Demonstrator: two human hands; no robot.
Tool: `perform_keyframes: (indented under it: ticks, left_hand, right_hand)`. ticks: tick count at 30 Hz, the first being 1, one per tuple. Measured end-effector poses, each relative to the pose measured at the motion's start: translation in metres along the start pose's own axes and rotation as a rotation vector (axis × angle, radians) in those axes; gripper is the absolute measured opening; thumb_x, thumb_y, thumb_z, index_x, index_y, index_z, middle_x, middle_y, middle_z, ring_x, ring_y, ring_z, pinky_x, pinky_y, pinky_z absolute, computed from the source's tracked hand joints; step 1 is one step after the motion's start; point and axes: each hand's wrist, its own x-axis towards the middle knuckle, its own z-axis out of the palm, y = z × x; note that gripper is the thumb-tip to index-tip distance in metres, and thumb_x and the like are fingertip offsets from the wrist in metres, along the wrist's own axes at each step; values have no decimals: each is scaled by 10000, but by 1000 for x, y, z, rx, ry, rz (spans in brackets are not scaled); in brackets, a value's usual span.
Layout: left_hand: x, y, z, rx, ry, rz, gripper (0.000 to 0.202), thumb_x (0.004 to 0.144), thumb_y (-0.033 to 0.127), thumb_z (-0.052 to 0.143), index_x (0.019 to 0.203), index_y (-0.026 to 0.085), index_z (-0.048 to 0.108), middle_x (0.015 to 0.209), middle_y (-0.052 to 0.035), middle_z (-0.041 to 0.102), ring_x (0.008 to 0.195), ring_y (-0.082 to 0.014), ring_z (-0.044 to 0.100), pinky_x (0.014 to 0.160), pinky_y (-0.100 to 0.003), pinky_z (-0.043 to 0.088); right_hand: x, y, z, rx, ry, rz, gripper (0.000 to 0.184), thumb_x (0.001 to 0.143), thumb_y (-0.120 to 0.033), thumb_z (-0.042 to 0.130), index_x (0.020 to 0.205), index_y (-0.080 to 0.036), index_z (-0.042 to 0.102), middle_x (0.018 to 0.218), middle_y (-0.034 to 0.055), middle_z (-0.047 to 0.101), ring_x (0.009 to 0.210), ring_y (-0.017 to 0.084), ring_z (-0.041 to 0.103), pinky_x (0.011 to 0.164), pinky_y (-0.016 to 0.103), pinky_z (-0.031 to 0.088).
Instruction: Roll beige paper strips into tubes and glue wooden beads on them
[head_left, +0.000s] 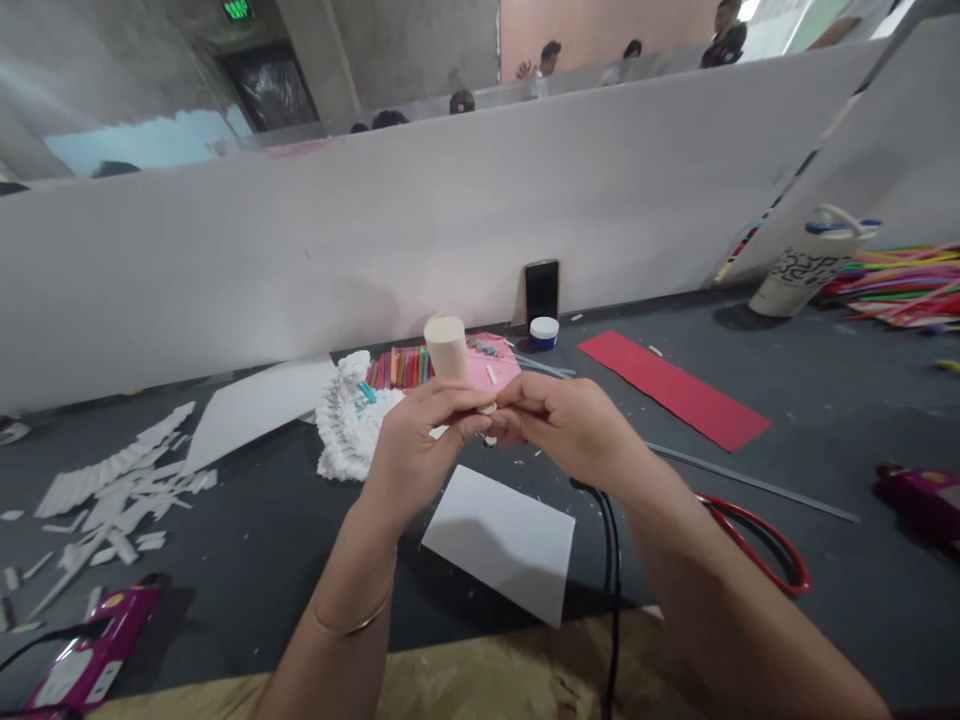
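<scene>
Cream rolled-paper tube (pixel 446 350) stands upright, long axis vertical, poking up just above the fingertips! Left hand (pixel 420 440) sits right under it, fingers clamped round its lower end; right hand (pixel 570 425) presses in beside, fingers curled shut, whatever they pinch hidden. White rectangular paper sheet (pixel 499 545) lies below.

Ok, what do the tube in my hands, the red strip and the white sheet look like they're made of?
Cream tube, pinched at its base by left hand and right hand: probably rolled paper or thin card, matte, no gloss. Red strip: likely paper or felt, flat and matte. White sheet: paper or thin card, smooth, with crisp straight edges.
</scene>
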Motion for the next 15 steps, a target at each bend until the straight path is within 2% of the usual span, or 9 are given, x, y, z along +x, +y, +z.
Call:
perform_keyframes:
  ticks: [4,8,12,15]
  left_hand:
    - [0,-8,1,-189,-5,-120,311,810,285,705,1113,218,683,990,-55,723,882,-170,686,771,-309,577]
    - [1,-6,1,-40,7,-53,220,830,280,682,1042,236,722,986,-46,740,920,-177,683,827,-328,557]
    - [1,-4,5,73,77,12,192,845,260,666,1027,259,727,985,-35,742,918,-169,678,823,-328,551]
    - [0,-4,7,97,107,5,189,843,264,669,1024,264,725,988,-27,739,917,-162,673,822,-319,545]
  right_hand:
    - [-1,-4,0,-93,-26,-48,55,876,-263,587,855,-252,637,740,-20,719,688,161,664,624,277,444]
    - [-1,-8,-2,-165,-28,-24,56,874,-277,599,841,-251,636,818,-16,733,730,160,653,625,266,418]
    - [-3,-10,-2,-119,15,20,74,874,-258,592,815,-238,632,749,-16,717,675,141,630,599,253,413]
    - [-4,-10,-1,-62,91,48,77,841,-295,641,799,-231,628,694,-19,704,623,136,612,570,246,409]
